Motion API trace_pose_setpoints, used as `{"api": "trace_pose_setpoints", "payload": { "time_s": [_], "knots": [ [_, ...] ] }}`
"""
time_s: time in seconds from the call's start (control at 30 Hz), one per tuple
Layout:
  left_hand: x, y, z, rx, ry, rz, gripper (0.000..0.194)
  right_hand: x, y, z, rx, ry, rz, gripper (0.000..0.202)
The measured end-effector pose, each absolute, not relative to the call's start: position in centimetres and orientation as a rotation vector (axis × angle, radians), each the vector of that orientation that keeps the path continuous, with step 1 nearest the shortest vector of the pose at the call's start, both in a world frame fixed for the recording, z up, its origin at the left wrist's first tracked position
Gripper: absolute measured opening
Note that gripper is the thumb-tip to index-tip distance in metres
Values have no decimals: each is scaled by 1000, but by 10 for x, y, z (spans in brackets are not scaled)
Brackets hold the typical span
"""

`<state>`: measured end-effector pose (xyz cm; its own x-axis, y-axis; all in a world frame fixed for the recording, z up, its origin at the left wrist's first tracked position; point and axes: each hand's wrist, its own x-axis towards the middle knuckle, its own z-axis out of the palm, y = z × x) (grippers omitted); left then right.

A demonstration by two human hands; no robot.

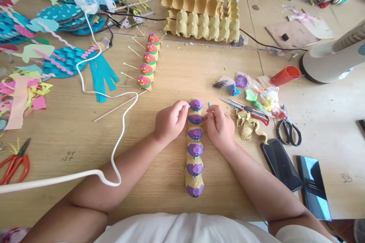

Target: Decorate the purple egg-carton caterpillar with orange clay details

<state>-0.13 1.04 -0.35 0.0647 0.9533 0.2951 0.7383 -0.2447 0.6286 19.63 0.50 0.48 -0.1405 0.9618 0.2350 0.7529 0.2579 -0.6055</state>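
An egg carton strip (195, 150) runs lengthwise in front of me, its several cups capped with purple clay, edged in blue and marked with small faces. Left of its far end, my left hand (172, 121) is closed, with thumb and forefinger pinched at the side of the farthest cup. My right hand (221, 127) is closed on the other side, its fingertips close to the second cup. Whatever either pinch holds is too small or hidden. Just beyond the right fingers lies a tiny blue piece (209, 103).
Near my right arm are a utility knife (245, 109), carton scraps (246, 123), bagged clay (251, 95), scissors (288, 131) and two phones (281, 165). A red-faced carton strip (148, 60) and egg cartons (203, 26) stand farther back. A white cable (122, 129) crosses my left forearm.
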Motion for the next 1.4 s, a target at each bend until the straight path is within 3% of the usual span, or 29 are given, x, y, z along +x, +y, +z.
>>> {"api": "trace_pose_setpoints", "payload": {
  "time_s": [0.37,0.57,1.0,1.4],
  "knots": [
    [-7,15,-6,1929,1720,1058,25,200,9,-1,-1476,-1879,557,17],
    [-9,18,-10,2012,1654,1287,21,203,10,-8,-1433,-1770,350,17],
    [-10,21,-12,2083,1623,1428,20,193,-2,4,-1443,-2031,129,22],
    [-8,19,-12,2109,1618,1466,23,210,7,53,-1491,-2073,-20,16]
  ]
}}
